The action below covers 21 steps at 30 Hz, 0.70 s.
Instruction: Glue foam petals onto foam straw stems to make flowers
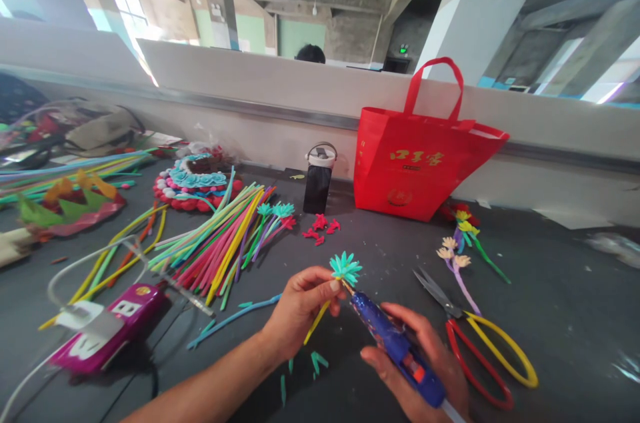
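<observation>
Pinches turquoise flower (346,268) at base in left hand (300,306) — above black table (565,316), left of scissors (454,311). Holds blue glue gun (383,326) wrapped in right hand (435,346) — pointing nozzle (347,286) at flower's base.

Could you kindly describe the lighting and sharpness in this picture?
Head view: glare washes out the upper-left window; the plastic wrap at the right edge looks smeared, perhaps lens stretch; the held flower and glue gun read fairly clearly; a soft shadow lies beside the power strip.
</observation>
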Tool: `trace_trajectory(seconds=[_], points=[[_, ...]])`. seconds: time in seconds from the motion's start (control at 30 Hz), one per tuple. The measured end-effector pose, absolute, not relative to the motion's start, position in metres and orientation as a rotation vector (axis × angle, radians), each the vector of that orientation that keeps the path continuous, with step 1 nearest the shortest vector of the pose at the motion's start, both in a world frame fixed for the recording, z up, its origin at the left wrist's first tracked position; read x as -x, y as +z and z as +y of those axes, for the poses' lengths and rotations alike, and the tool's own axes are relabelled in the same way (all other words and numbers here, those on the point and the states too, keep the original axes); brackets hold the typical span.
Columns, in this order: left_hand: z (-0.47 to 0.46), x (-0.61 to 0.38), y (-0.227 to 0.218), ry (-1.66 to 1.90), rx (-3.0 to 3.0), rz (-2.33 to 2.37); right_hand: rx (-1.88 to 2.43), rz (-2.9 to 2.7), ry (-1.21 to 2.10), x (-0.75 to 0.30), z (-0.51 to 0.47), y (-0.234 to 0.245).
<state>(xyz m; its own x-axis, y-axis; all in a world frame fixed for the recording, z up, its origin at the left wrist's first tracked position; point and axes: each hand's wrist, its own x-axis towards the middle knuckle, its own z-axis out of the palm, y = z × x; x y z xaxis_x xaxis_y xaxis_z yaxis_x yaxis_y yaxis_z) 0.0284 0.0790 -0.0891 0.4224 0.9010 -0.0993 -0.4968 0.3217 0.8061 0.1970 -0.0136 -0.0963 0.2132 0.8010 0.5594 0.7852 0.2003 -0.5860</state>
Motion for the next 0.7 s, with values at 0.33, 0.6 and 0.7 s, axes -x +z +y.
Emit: trace_trajectory(seconds=[0.33, 0.6, 0.7], points=[[0.0784, -0.0286, -0.0934, 0.973, -0.773, 0.575, 1.546, -1.537, -0.045, -0.1939, -0.0118, -0.0938], [0.0787, -0.0296, -0.0929, 0.979, -0.769, 0.571, 1.523, -1.551, -0.098, -0.1917, -0.0107, -0.0929], [0.0787, -0.0292, -0.0939, 0.976, -0.775, 0.566, 1.519, -1.566, -0.117, -0.1904, -0.0105, -0.0900]])
